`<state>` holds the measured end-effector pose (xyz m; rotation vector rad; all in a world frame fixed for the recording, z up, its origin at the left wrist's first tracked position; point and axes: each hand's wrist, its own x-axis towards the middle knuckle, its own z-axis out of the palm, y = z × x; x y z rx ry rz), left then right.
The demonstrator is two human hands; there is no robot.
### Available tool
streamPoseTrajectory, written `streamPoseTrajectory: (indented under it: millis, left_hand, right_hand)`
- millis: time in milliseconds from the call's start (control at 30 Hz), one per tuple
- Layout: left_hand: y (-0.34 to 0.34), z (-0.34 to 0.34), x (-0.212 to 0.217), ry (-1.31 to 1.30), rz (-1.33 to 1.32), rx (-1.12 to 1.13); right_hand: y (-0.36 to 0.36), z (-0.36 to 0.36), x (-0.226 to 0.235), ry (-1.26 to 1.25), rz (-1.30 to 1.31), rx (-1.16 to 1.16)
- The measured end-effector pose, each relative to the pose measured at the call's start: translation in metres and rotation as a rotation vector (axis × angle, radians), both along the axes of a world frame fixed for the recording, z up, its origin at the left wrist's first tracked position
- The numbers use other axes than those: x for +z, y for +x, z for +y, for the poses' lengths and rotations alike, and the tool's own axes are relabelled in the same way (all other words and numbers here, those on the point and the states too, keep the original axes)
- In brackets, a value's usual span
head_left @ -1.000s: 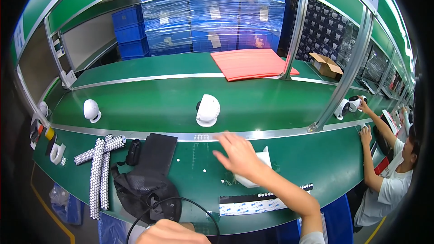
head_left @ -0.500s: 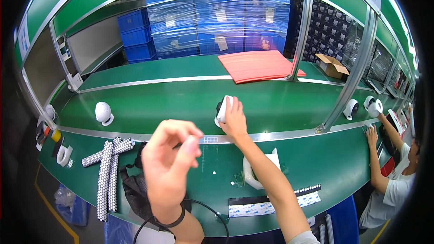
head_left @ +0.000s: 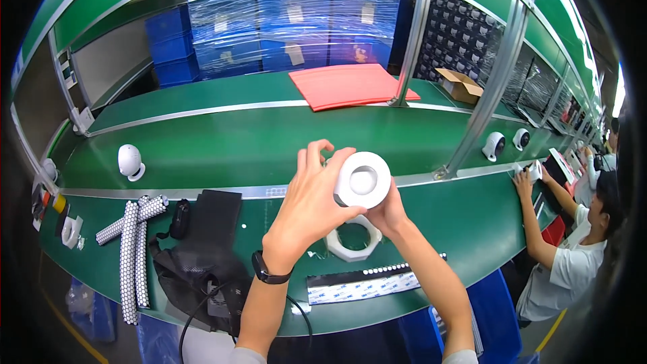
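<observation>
A white camera with a rounded body and a ring-shaped base (head_left: 381,176) is raised over the near table, its round underside turned toward me. My left hand (head_left: 306,205) wraps its left side, thumb below the base and some fingers lifted behind. My right hand (head_left: 389,212) grips it from below right; its fingertips are partly hidden behind the camera. Below the hands, a white octagonal ring (head_left: 331,243) lies on the green table. In front of that ring is a white-backed strip (head_left: 364,288) with a row of small round white dots along its dark edge.
Another white camera (head_left: 129,162) stands on the belt at left; two more, one a black-faced camera (head_left: 494,146), stand at right. Dotted tubes (head_left: 128,263) and a black bag (head_left: 202,269) lie left. Metal posts (head_left: 482,87) rise ahead. A co-worker (head_left: 566,249) handles a white part at right.
My right hand has lifted the camera off the belt toward me, and its base is now tipped up. The left hand has come over and closed on it. The view has swung right.
</observation>
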<state>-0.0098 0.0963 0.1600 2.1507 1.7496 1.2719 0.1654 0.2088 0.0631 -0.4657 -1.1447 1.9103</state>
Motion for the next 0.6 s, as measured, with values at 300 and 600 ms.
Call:
streamPoseTrajectory:
  millis: [300, 600]
  left_hand:
    - [0.022, 0.012, -0.037, -0.232, 0.169, -0.045]
    - [0.017, 0.016, -0.031, -0.359, -0.024, -0.202]
  right_hand:
    - [0.054, -0.008, -0.041, 0.016, -0.570, 0.167]
    - [0.051, -0.035, -0.021, 0.221, -0.946, -0.042]
